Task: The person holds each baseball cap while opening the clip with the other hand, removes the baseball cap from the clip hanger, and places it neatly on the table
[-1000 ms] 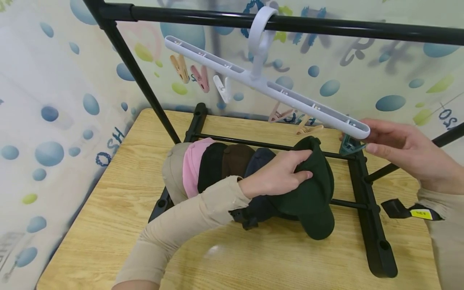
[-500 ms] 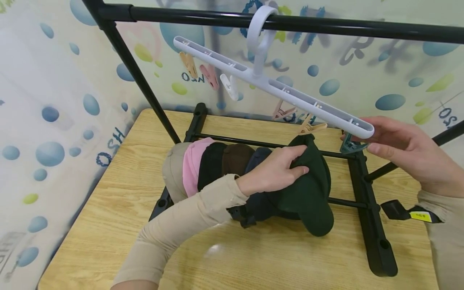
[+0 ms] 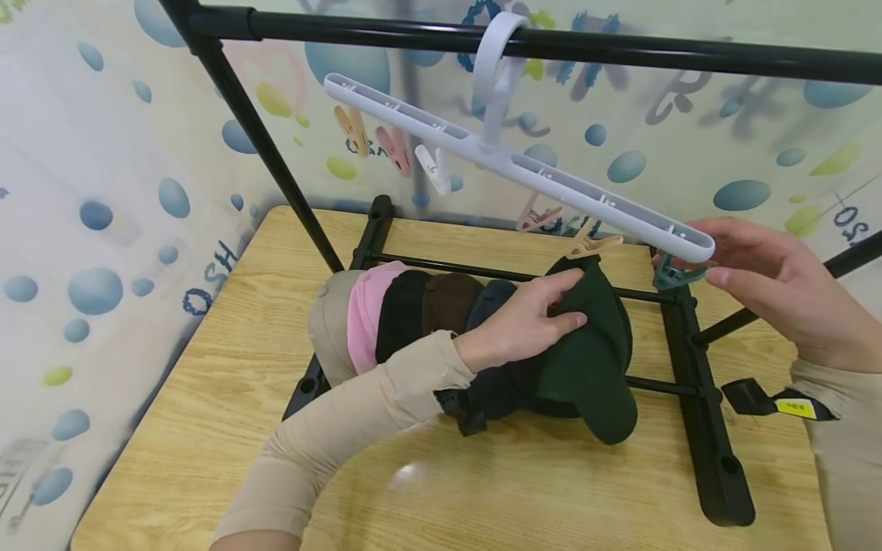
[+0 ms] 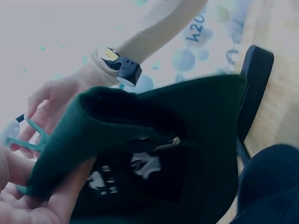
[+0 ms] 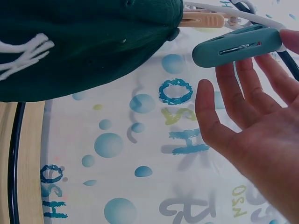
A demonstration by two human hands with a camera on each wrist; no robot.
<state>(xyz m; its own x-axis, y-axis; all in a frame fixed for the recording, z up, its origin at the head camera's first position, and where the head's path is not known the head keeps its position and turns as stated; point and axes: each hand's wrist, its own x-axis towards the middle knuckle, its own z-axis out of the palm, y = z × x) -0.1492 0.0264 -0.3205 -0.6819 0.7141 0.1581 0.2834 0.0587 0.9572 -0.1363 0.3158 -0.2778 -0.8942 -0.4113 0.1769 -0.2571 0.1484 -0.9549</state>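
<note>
My left hand (image 3: pixel 520 325) pinches the crown of a dark green baseball cap (image 3: pixel 586 360), whose brim points down toward the front. In the left wrist view the cap's inside (image 4: pixel 154 177) shows white lettering and a small metal buckle; white embroidery (image 5: pixel 28 49) is visible in the right wrist view. Under the right end of the white hanger (image 3: pixel 551 182), my right hand (image 3: pixel 779 283) holds a teal clip (image 3: pixel 678 274) between thumb and fingers. The cap is left of this clip, apart from it. Part of my right fingers is hidden behind the hanger.
The hanger hooks over a black rack bar (image 3: pixel 344 29). Peach, pink and white clips (image 3: pixel 432 168) hang along it. Behind my left hand lies a row of caps, including beige (image 3: pixel 331 321), pink (image 3: pixel 368 314), black and brown ones, on the wooden table (image 3: pixel 207 367) between the rack's feet (image 3: pixel 717 444).
The hanger's right end and the teal clip have shifted slightly right with my right hand. My left hand has drawn the green cap's crown slightly left.
</note>
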